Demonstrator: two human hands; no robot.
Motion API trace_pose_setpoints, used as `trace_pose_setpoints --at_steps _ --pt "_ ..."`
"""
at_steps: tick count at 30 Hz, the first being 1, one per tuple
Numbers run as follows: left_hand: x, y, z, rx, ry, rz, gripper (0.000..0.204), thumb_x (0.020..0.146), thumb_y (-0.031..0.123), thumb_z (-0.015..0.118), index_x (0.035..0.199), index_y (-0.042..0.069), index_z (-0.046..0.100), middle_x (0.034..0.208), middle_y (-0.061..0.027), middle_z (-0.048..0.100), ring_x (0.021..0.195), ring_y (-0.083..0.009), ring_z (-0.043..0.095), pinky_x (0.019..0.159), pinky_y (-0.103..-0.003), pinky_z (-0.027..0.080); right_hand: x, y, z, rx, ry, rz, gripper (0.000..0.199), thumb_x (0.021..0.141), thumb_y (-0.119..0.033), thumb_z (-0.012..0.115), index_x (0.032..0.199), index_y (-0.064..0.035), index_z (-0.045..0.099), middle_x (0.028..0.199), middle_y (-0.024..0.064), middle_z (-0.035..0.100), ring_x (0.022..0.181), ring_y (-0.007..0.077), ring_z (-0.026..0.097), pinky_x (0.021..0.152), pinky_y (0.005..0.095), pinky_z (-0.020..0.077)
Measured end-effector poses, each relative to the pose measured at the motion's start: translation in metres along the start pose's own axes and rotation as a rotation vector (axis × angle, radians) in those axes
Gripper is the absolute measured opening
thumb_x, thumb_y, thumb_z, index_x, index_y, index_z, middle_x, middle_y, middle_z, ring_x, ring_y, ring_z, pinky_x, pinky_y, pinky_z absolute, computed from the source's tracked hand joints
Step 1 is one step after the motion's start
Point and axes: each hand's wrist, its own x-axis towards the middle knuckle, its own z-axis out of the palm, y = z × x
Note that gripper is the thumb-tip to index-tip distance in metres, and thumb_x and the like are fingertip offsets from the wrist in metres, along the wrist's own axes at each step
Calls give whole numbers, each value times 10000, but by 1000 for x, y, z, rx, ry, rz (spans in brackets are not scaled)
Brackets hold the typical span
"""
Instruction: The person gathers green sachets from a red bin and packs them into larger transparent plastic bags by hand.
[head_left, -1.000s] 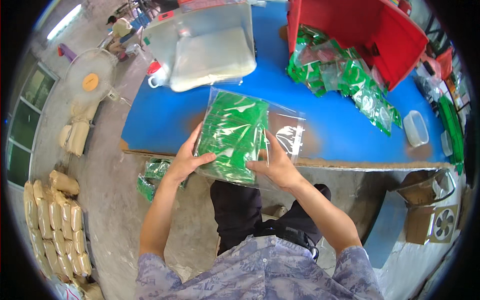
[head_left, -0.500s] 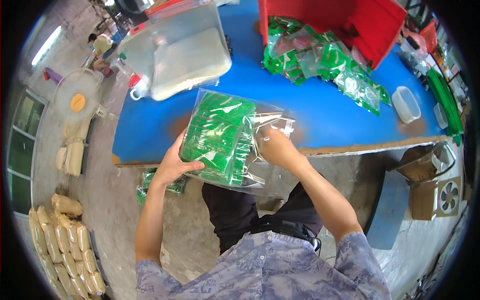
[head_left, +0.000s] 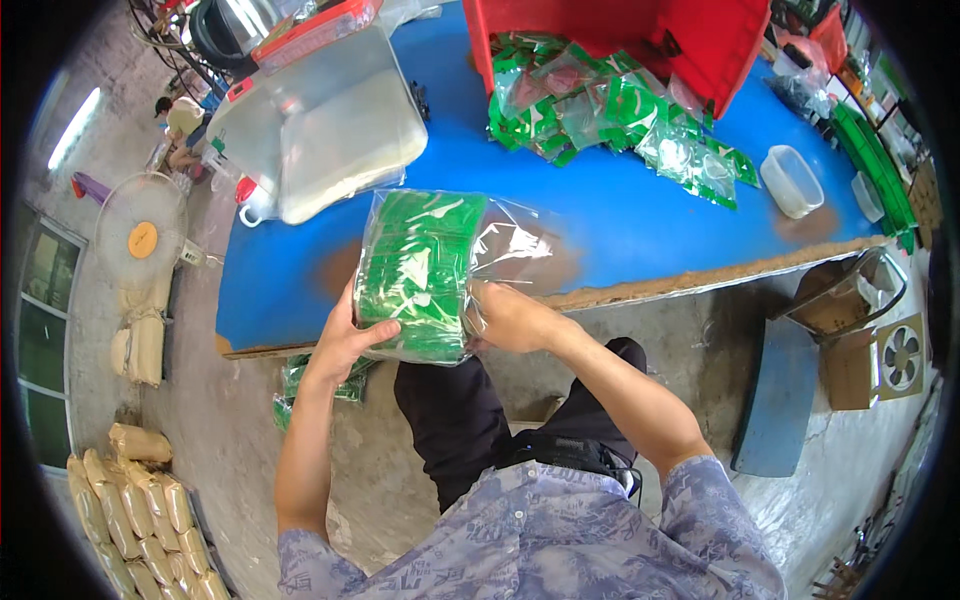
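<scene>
Left hand (head_left: 345,335) grips clear bag of green packets (head_left: 420,270) at its left side. Right hand (head_left: 505,318) clutches the bag's right edge, above the blue table (head_left: 620,215) near edge.

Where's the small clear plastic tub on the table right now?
In the head view, the clear tub stands on the right part of the blue table, just right of the pile of green packets spilling from the red crate.

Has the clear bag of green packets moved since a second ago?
Yes. The clear bag of green packets, held by the left hand and right hand, has tilted more upright and shifted nearer the blue table front edge.
</scene>
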Motion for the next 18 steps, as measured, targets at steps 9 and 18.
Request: trace_pose_setpoints --at_steps 9,18 --pt "5 6 2 -12 -33 -2 991 759 82 837 1560 26 257 1516 -106 408 1386 -215 393 1156 -347 295 2 60 -29 891 211 90 256 1033 -218 513 1104 21 570 766 57 616 626 150 610 544 286 514" --pt "21 -4 -16 24 -189 19 1017 737 90 859 1551 -3 257 1535 -110 381 1411 -225 363 1183 -340 254 11 28 -8 720 681 9 283 997 -330 629 889 -71 599 702 -9 571 545 85 487 466 255 346"
